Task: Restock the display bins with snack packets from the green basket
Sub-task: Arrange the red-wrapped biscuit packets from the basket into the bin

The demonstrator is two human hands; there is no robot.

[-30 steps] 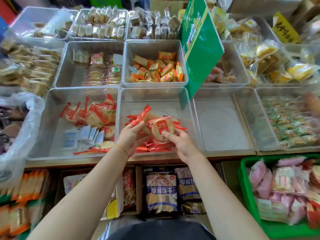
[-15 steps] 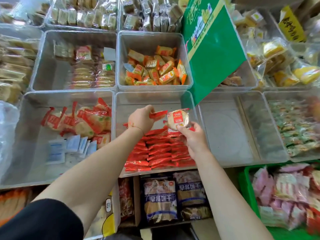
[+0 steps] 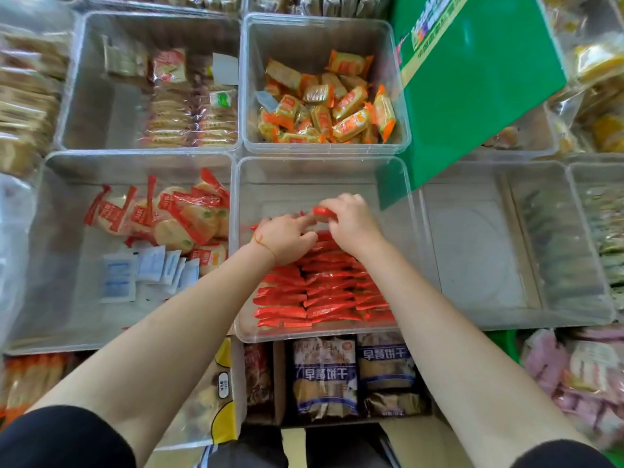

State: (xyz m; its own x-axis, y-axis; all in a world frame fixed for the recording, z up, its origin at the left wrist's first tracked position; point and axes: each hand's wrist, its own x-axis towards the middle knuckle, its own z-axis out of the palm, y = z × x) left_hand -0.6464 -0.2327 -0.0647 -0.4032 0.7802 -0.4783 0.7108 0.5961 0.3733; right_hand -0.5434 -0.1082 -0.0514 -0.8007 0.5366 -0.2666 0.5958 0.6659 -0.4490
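Note:
Both hands are inside the clear middle front bin (image 3: pixel 324 170), at the far end of two rows of red snack packets (image 3: pixel 320 292) standing on edge. My right hand (image 3: pixel 351 221) pinches a red packet (image 3: pixel 323 211) at the back of the row, fingers curled over it. My left hand (image 3: pixel 287 236) reaches in from the left with fingers touching the same packet's left end. A corner of the green basket (image 3: pixel 504 342) shows at the lower right, holding pink and white packets (image 3: pixel 574 369).
The left front bin (image 3: pixel 50 265) holds loose red round-cracker packets and small white sachets. An orange-packet bin (image 3: pixel 324 28) stands behind. A green sign (image 3: pixel 472 89) leans over the right. The clear bin (image 3: pixel 479 251) to the right shows only its floor. Boxed packets sit below the shelf.
My right hand has lowered its round cracker packet from face-up above the rows down onto the back of the row. My left hand has moved in beside it. The camera has leaned closer.

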